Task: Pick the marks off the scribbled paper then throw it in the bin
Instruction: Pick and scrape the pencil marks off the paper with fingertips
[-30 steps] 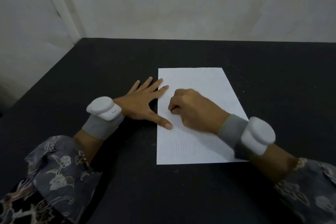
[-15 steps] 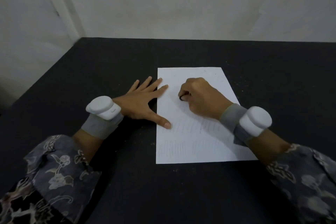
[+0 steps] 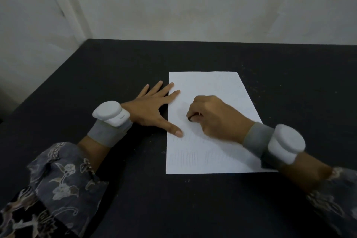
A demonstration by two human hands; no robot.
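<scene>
Your left hand [image 3: 152,108] lies flat, pinning the paper [image 3: 222,87] edge. Your right hand [image 3: 212,120] pinches a small dark eraser [image 3: 190,119]; rub lightly toward the paper's near marks.

Lying flat on the table [image 3: 270,208], a little right of centre: 1 sheet of paper [image 3: 210,87], long side running away toward the wall [image 3: 193,2] behind. Resting left of the sheet: left hand [image 3: 148,109], spread flat, thumb and 2 fingertips lapping over the left edge. Sitting on the sheet's middle: right hand [image 3: 216,118], curled, pinching a small object [image 3: 190,119] against the paper. Showing nearer than both hands: faint scribbles [image 3: 185,158] along the sheet's near part. Riding on each wrist: 1 strapped device.
</scene>
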